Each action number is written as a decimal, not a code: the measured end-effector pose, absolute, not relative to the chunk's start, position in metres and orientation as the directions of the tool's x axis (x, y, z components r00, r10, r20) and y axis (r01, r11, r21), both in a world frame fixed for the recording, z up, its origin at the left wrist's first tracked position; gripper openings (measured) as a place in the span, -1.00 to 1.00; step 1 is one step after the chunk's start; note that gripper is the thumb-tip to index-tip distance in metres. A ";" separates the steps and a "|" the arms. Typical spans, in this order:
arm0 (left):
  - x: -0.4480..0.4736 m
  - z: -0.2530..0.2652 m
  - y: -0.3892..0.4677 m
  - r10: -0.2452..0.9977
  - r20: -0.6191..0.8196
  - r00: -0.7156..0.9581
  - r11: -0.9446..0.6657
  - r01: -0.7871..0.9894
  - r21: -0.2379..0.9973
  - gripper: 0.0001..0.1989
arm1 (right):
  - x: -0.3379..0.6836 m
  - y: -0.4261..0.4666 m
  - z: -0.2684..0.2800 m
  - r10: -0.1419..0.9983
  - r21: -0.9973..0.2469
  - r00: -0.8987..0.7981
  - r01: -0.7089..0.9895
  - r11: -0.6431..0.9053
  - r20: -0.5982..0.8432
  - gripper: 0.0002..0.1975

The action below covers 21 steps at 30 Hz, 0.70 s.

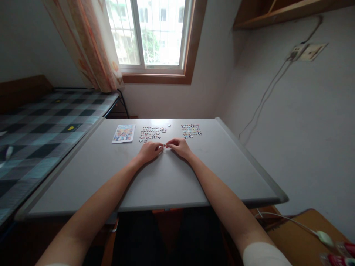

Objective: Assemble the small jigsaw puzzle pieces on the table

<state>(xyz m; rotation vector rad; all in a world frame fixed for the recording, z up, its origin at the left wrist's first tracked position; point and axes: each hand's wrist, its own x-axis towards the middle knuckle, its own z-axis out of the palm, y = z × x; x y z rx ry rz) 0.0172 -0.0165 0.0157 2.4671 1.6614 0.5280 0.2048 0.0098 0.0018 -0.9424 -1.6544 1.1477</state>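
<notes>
My left hand (150,151) and my right hand (179,147) meet fingertip to fingertip over the middle of the white table (166,177). Both are closed in a pinch on a small jigsaw puzzle piece (164,145), mostly hidden by the fingers; whether it is one piece or two joined ones I cannot tell. Just beyond my left hand lie rows of jigsaw pieces (150,133). A second group of pieces (190,130) lies beyond my right hand. To the left of the rows is a colourful picture sheet (124,133), flat on the table.
One piece (169,126) lies apart near the far edge. A bed with a checked cover (83,107) stands along the left side. A window (149,33) and curtain (88,44) are ahead. At the lower right, a wooden surface (302,236) holds a white cable.
</notes>
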 end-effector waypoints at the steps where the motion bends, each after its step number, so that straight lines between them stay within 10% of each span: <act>1: 0.017 0.016 -0.016 0.914 0.223 0.339 -0.393 0.875 0.282 -0.64 | 0.205 0.010 0.002 0.916 -0.953 -0.320 0.099 0.287 0.243 -0.83; 21: 0.015 0.012 -0.012 0.902 0.272 0.336 -0.408 0.870 0.276 -0.65 | 0.206 0.014 -0.006 0.894 -0.847 -0.291 0.316 0.427 0.341 -0.87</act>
